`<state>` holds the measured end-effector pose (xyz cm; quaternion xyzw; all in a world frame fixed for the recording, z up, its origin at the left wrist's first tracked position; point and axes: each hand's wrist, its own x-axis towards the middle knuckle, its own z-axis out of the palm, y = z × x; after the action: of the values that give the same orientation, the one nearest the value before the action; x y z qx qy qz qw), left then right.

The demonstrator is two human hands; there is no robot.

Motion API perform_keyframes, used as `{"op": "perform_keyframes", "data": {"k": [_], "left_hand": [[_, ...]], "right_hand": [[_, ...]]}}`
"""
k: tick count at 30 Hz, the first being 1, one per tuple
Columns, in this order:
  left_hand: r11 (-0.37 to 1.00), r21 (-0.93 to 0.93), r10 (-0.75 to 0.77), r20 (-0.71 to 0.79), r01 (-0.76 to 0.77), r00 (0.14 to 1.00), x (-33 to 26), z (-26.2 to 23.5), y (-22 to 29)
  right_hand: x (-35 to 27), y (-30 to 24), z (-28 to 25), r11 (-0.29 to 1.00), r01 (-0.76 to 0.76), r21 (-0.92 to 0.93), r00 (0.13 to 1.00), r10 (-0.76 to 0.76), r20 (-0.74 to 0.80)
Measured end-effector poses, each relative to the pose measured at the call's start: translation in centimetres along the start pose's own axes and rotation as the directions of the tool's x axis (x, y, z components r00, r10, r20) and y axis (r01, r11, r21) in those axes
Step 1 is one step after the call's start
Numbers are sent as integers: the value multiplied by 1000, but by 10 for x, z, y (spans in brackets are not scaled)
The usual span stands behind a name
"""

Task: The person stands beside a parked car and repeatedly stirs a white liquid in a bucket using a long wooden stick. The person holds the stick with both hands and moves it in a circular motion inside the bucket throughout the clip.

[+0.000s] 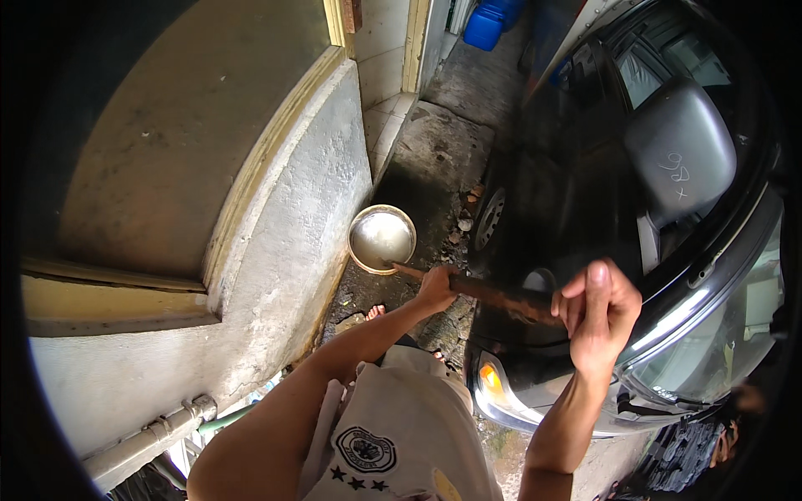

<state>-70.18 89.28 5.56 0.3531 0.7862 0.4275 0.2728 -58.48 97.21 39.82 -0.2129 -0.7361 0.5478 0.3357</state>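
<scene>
A long brown rod (pixel 505 296), worn and rusty-looking, slants across in front of me, thin at its left end and thicker to the right. My left hand (pixel 437 289) is closed around its thinner part. At the thick end, my right hand (pixel 600 316) has its fingers curled against the rod while its thumb points up. The rod's thin tip reaches the near rim of a round pale basin (pixel 383 209) on the ground. Cloudy whitish liquid seems to be in the basin. Whether the tip touches the rim I cannot tell.
A black car (pixel 568 192) with a grey side mirror (pixel 683 154) stands close on my right. A rough whitish wall (pixel 284 184) runs along the left. Rubble (pixel 455 238) lines the wet ground by the wheel. Blue containers (pixel 484 27) stand farther back.
</scene>
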Motion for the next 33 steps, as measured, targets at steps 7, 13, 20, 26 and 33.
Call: {"op": "perform_keyframes", "data": {"k": [7,13,20,26,33], "left_hand": [[982,-162,86,-58,-94,995,44,-18,-36],[987,-124,109,38,-103,993,1,-27,-85],[997,-78,0,-48,-3,999,-21,-34,-70],[978,-32,186,-328,-208,926,-24,-22,-39],[976,-68,201,-54,-205,978,41,-38,-54]], "right_hand": [[24,26,52,975,112,-190,981,-79,175],[-50,59,68,922,310,231,880,-371,298],[-36,52,59,935,187,302,944,-256,209],[-25,-6,34,929,290,229,956,-270,-114],[-11,-23,42,957,279,-76,960,-278,23]]}}
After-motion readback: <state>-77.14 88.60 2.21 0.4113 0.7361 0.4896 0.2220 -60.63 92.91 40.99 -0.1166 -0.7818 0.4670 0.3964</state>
